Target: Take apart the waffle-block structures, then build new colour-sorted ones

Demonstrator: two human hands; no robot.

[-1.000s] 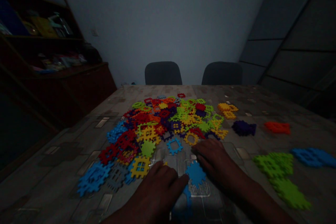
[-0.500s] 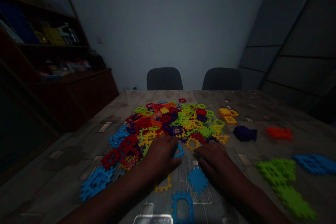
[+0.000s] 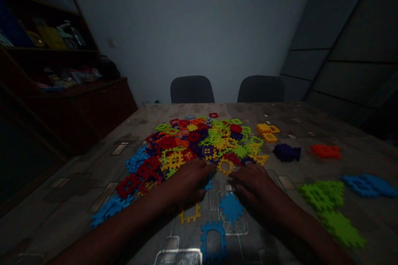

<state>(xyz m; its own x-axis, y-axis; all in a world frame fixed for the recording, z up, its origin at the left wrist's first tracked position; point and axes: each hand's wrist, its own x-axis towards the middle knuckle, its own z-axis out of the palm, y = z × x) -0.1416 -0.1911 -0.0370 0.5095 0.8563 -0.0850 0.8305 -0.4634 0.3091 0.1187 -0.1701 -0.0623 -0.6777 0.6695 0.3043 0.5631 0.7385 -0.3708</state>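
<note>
My left hand (image 3: 190,179) is at the near edge of a heap of colourful toothed plastic building pieces (image 3: 214,134). Its index finger stretches right toward a yellow round-holed piece (image 3: 225,166), its thumb apart. Partly under this hand is a blue piece (image 3: 209,184), mostly hidden. My right hand (image 3: 253,182) rests palm down just right of the yellow piece, fingers and thumb apart, with nothing visible in it. Nearer to me lie a solid blue piece (image 3: 231,208), a blue arch-holed piece (image 3: 213,240) and a yellow frame piece (image 3: 190,214).
Sorted groups lie to the right: yellow (image 3: 267,131), dark purple (image 3: 286,152), orange (image 3: 326,151), green (image 3: 323,196) and blue (image 3: 370,185) pieces. Two dark chairs (image 3: 192,89) stand beyond the patterned table (image 3: 124,126). A shelf cabinet (image 3: 77,103) is at left.
The view has shifted slightly. My left index finger now reaches farther right, toward the yellow round-holed piece. My right hand stays about where it was on the table.
</note>
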